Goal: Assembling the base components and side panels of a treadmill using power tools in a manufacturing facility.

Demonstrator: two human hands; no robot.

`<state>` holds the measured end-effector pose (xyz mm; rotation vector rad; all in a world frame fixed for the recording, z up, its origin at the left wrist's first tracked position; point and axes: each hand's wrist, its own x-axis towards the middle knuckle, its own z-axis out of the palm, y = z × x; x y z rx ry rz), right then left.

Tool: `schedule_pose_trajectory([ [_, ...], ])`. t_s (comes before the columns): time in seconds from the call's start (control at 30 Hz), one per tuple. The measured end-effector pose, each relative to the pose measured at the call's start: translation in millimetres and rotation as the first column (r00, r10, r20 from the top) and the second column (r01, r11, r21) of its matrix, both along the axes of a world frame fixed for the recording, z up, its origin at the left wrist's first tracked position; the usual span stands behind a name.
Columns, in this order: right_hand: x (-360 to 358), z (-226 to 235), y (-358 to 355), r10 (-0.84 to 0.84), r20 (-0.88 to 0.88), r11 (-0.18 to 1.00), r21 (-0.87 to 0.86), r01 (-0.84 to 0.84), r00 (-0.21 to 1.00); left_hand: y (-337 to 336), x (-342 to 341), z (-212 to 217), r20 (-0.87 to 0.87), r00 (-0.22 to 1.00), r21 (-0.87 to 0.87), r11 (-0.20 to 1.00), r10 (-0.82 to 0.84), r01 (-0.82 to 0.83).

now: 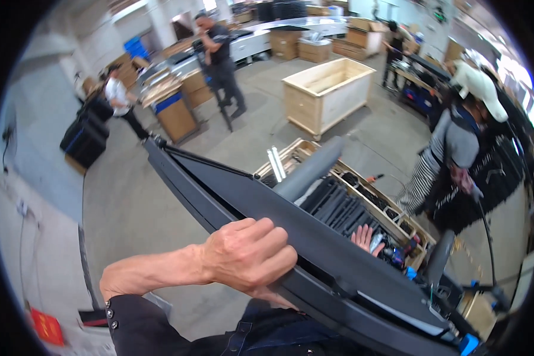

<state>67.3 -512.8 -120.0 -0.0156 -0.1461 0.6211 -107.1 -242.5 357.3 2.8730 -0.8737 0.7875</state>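
Long dark panel [314,237] runs diag. across frame, from approx 10 o'clock down to 5 o'clock, held up off floor at chest level. Thin black rod lies along its upper edge near far tip.

L hand [249,255] at centre, approx 6 o'clock: fingers curled tight over panel's top edge, thumb under, full grip. Forearm enters from lower left, dark sleeve w/ buttons at cuff.

R hand [365,237] just past panel's far edge, approx 4 o'clock: only fingertips show, spread; rest hidden behind panel. Cannot tell if it grips anything.

Grey tube [311,169] sticks up behind panel, tilted toward 1 o'clock.

Below/behind panel: low wooden crate [362,187] packed w/ dark flat parts in rows, at 3 o'clock.

Person in striped top [451,154] w/ pale cap bends over crate's far side, approx 2–3 o'clock.

Open wooden box [329,95] on floor at 12–1 o'clock, well apart.

Person in black [222,59] stands at 11–12 o'clock by tripod. Person in white shirt [120,98] at 10 o'clock near black cases [88,133] and a cart of cardboard.

Grey concrete floor [136,202]; cartons and benches along back wall.
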Motion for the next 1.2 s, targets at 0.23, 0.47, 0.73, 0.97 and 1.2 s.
schedule_pose_trajectory([
  [0.23, -26, 64, 160, 0.184, -0.007, 0.978, 0.1, -0.182, 0.983, 149, -86, -1, 0.294, 0.952, -0.006, 0.996, 0.088, -0.09],
  [0.47, -89, 64, 308, 0.311, 0.262, 0.914, 0.182, -0.363, 0.914, 347, -200, 7, 0.352, 0.929, -0.043, 0.994, 0.112, -0.104],
  [0.73, -145, 98, 500, 0.231, 0.27, 0.973, -0.079, -0.218, 0.935, 605, -216, 32, 0.304, 0.946, -0.116, 0.99, 0.111, -0.079],
  [0.97, -138, 84, 684, 0.169, 0.257, 0.944, -0.321, -0.08, 0.952, 696, -138, -12, 0.051, 0.989, -0.564, 0.814, -0.135, 0.14],
  [1.2, -72, 77, 859, 0.062, 0.227, 0.841, -0.536, 0.072, 0.972, 953, -66, -154, -0.224, 0.965, -0.973, 0.087, -0.14, -0.213],
])
